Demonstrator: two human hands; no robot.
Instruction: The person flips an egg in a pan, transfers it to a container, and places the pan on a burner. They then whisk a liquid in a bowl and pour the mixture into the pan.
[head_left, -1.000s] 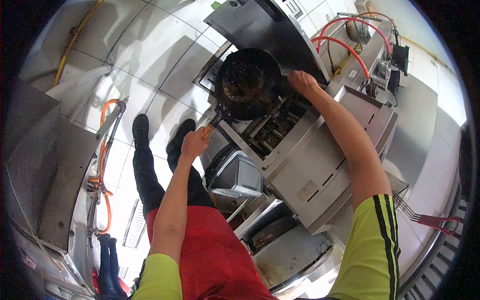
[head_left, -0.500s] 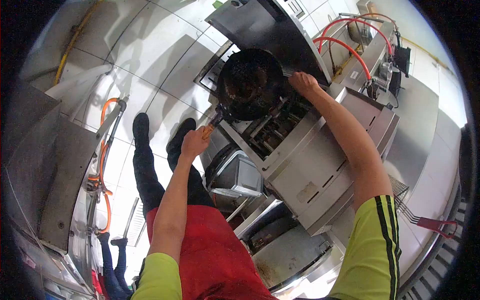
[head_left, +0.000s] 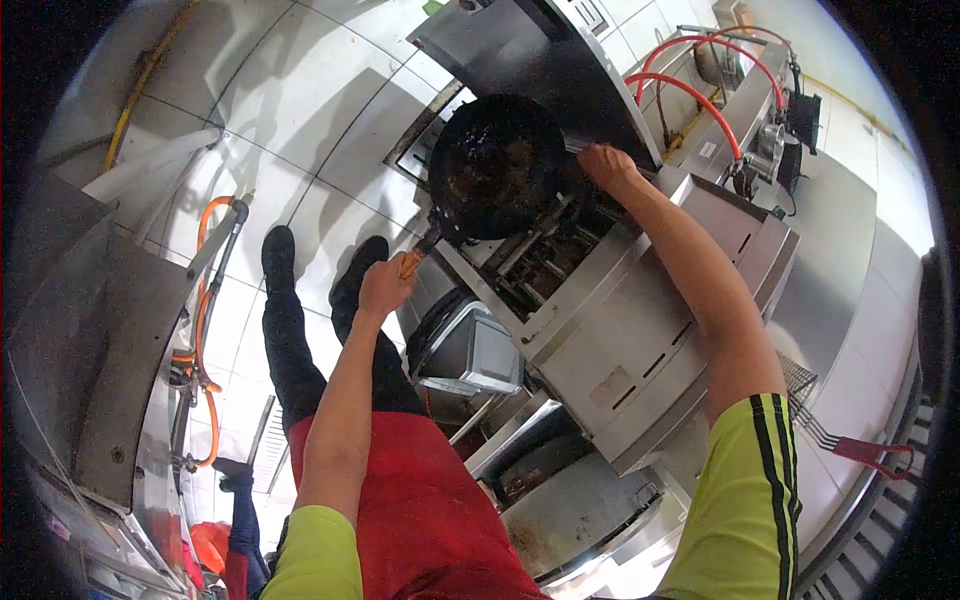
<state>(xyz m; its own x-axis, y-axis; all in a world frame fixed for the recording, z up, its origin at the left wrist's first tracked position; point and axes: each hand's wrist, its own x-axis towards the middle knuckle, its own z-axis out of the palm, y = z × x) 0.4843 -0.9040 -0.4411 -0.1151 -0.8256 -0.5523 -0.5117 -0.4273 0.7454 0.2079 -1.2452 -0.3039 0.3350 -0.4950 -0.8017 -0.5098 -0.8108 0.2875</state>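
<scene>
A blackened wok point(head_left: 497, 167) sits at the edge of the metal stove point(head_left: 590, 330), its dark inside turned towards me and its surface worn and patchy. My left hand point(head_left: 388, 287) is wrapped round the wok's wooden handle point(head_left: 410, 263). At the wok's right side, my right hand point(head_left: 606, 166) is closed in a fist close to the rim. Whatever it grips, if anything, is hidden by the fingers. Below the wok, the burner opening point(head_left: 545, 265) with its metal bars is partly uncovered.
A dark metal panel point(head_left: 535, 65) stands beyond the wok. Red hoses point(head_left: 690, 88) curve at the upper right. Under the stove is a metal container point(head_left: 475, 350). A wire skimmer with a red handle point(head_left: 870, 450) lies at the right. A co-worker's leg point(head_left: 243, 510) shows at lower left.
The wok and my left hand have shifted slightly left. My right hand holds nearly the same place. At lower left the co-worker has moved, and orange clothing now shows.
</scene>
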